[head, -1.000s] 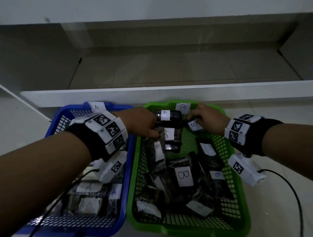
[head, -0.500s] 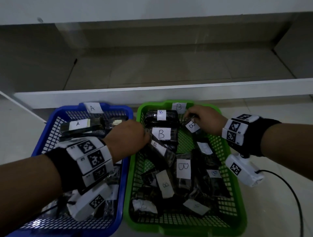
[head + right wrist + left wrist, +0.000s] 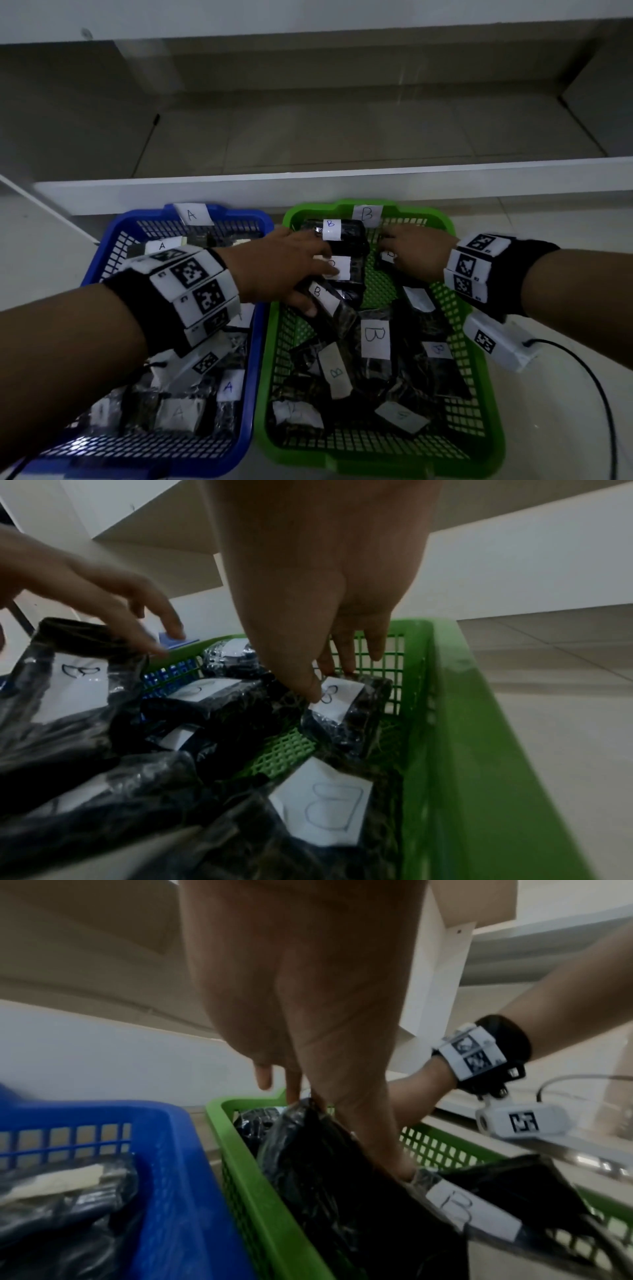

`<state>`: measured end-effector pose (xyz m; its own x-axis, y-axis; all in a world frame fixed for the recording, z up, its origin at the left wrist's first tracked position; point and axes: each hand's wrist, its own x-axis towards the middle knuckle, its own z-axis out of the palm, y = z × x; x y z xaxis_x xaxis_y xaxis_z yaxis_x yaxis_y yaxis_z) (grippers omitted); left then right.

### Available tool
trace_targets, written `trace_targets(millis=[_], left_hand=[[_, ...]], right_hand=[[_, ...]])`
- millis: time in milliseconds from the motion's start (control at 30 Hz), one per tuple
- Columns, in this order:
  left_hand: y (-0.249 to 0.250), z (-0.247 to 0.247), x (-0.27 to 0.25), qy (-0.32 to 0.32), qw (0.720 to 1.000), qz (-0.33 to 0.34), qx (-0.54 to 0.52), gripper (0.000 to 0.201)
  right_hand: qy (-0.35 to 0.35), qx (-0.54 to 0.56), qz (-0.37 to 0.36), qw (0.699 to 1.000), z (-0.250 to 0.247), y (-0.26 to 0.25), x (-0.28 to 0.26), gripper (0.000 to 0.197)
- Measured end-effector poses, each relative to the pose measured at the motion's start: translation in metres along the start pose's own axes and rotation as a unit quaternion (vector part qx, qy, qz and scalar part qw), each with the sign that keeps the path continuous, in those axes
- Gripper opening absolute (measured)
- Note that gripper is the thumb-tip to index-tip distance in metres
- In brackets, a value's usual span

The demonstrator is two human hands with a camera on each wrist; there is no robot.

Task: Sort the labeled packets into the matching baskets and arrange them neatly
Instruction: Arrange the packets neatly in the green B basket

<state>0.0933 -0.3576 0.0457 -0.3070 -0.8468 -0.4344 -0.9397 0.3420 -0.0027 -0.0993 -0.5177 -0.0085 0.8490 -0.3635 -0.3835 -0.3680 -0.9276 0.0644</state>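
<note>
A green basket [image 3: 376, 462] tagged B holds several black packets with white B labels. Beside it on the left stands a blue basket [image 3: 255, 377] tagged A, with A packets [image 3: 178, 414] inside. My left hand [image 3: 291, 270] reaches across into the green basket. In the left wrist view, it [image 3: 349, 1134] grips a tilted black B packet [image 3: 308, 1150], thumb on one side and fingers over the top edge. My right hand [image 3: 407, 253] is at the far right of the green basket. There it [image 3: 325, 680] pinches a small B packet [image 3: 363, 704], thumb on its label.
A low white ledge [image 3: 342, 192] runs just behind both baskets, with a recessed shelf floor beyond it. A black cable [image 3: 582, 370] trails from my right wrist over the floor to the right of the green basket. Loose B packets [image 3: 375, 339] fill the near half.
My left hand has moved forward from the rim between the baskets, deeper into the green basket and onto the packets. The right hand has stayed at the far right corner.
</note>
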Motion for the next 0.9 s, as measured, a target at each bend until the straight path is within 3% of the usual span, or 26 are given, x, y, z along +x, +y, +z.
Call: trace_targets(millis=[100,167,233,300,367,500,600,667,800,900], left_hand=[[0.003,0.004,0.003,-0.026,0.999,0.012,-0.015,0.063],[0.007,0.004,0.004,-0.030,0.999,-0.007,-0.022,0.062],[0.008,0.002,0.003,-0.026,0.999,-0.024,-0.027,0.058],[0.008,0.001,0.002,-0.018,0.999,-0.042,-0.022,0.055],[0.009,-0.003,0.002,-0.017,0.998,-0.056,-0.014,0.055],[0.015,-0.002,0.004,-0.006,0.998,-0.053,0.031,0.057],[0.020,0.003,0.005,0.013,0.999,-0.039,0.014,0.057],[0.024,0.006,0.007,0.012,0.999,-0.035,-0.001,0.061],[0.031,0.019,0.010,-0.025,0.999,-0.040,-0.018,0.070],[0.039,0.033,0.018,-0.043,0.996,-0.061,-0.046,0.058]], right_hand=[[0.042,0.008,0.025,0.999,-0.008,-0.009,-0.001,0.031],[0.054,0.138,0.034,0.988,-0.017,-0.023,-0.006,0.028],[-0.073,0.260,0.032,0.962,-0.023,-0.041,-0.012,0.032],[-0.188,0.242,-0.002,0.952,-0.021,-0.054,-0.016,0.035],[-0.243,0.222,-0.033,0.944,-0.015,-0.062,-0.022,0.039],[-0.283,0.296,-0.047,0.911,-0.017,-0.060,-0.030,0.039],[-0.265,0.310,-0.036,0.912,-0.026,-0.057,-0.030,0.033],[-0.279,0.295,-0.042,0.913,-0.028,-0.056,-0.029,0.035],[-0.390,0.214,-0.090,0.891,-0.036,-0.052,-0.031,0.046],[-0.409,0.200,-0.076,0.887,-0.049,-0.042,-0.029,0.049]])
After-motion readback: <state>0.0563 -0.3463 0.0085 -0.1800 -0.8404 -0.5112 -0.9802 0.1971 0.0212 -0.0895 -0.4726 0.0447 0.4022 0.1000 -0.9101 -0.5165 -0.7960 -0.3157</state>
